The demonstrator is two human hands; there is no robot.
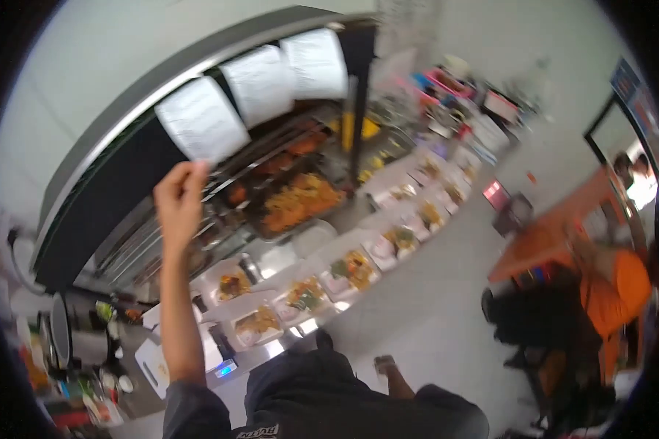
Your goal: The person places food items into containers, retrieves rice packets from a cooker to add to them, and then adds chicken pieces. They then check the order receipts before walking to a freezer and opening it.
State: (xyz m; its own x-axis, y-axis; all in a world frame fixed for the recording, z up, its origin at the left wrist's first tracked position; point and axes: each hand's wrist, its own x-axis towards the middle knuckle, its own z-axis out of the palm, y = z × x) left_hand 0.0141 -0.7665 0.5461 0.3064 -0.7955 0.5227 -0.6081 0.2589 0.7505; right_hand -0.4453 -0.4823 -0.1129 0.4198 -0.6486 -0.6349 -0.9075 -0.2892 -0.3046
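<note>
My left hand point(181, 196) is raised at the food counter, with its fingers pinched together at the lower corner of a white paper sheet point(201, 118). Two more sheets, one in the middle point(258, 84) and one on the right point(313, 64), hang beside it from the dark hood. Low beside my body hangs my right hand point(386, 364), blurred and away from the counter; its fingers cannot be made out clearly. Beneath the sheets, a metal tray point(298, 208) holds orange-yellow food. Along the counter edge stand several white food containers point(305, 298) filled with portions.
A knife-like dark item and a small device with a blue display point(225, 368) lie near a white cutting board point(154, 366). Cluttered goods fill the far counter end. On the right, a person in orange point(616, 293) is by an orange table point(538, 245); a dark chair stands nearby.
</note>
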